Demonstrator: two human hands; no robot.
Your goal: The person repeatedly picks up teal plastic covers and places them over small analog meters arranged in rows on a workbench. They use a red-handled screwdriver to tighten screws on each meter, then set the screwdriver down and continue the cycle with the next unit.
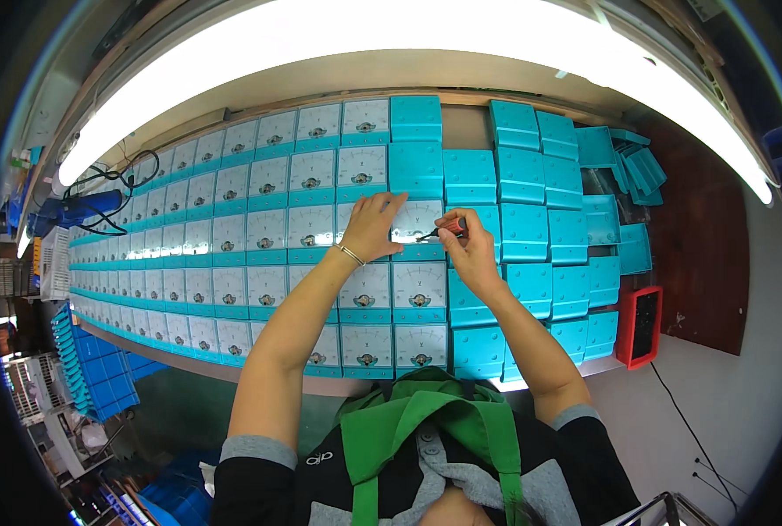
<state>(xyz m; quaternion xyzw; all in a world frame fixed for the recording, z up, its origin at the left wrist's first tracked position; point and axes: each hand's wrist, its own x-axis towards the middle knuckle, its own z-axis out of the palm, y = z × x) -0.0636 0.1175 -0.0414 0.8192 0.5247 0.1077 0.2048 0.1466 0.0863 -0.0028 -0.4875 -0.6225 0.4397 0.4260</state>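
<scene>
The white-faced meter (415, 216) lies between our two sets of fingers; it is probably light and stiff, its glossy face slippery and scratchable, best steadied by its edges. Our left hand (371, 230) spreads its fingers at the meter's left side; our right hand (472, 249) pinches a screwdriver (457, 227). Turquoise housings (524, 226) sit right of our fingers.

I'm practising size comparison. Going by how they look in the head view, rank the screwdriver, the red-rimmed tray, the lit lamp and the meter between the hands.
1. Lit lamp, by far.
2. Red-rimmed tray and meter: too alike to rank.
3. Screwdriver, partly hidden, yet its visible part looks smallest.
</scene>
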